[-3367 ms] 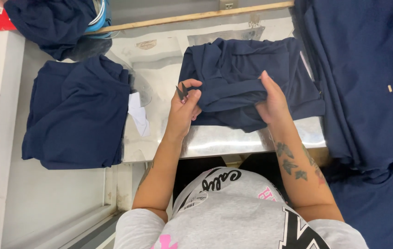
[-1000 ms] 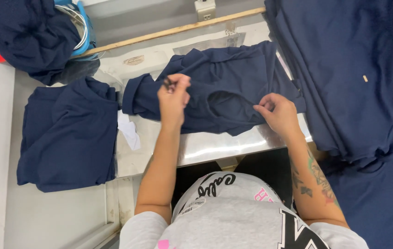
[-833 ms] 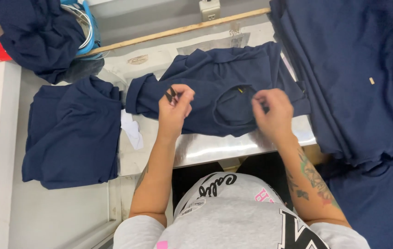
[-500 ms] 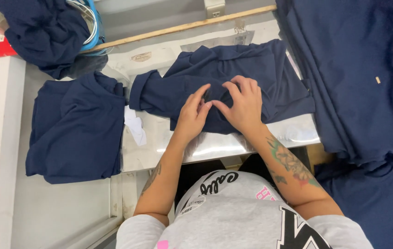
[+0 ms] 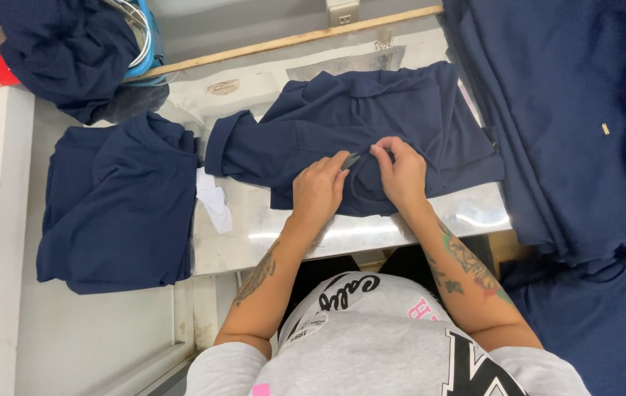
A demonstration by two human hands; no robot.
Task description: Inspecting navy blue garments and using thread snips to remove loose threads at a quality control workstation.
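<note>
I see the left hand [image 5: 318, 192] pinching small snips [image 5: 350, 160] against a navy garment [image 5: 372, 125]; the right hand [image 5: 401, 172] pinches its fabric just beside. The garment lies crumpled on a shiny metal table [image 5: 342, 235]. Folded navy stack [image 5: 118, 205] left, wooden rail [image 5: 291, 40] beyond.

a navy blue garment [image 5: 372, 125] lies spread and rumpled across the middle of the metal bench [image 5: 269, 227], its rolled edge toward the bench's left side and its lower fabric bunched near the front edge, close to small metal snips [image 5: 350, 160].
</note>
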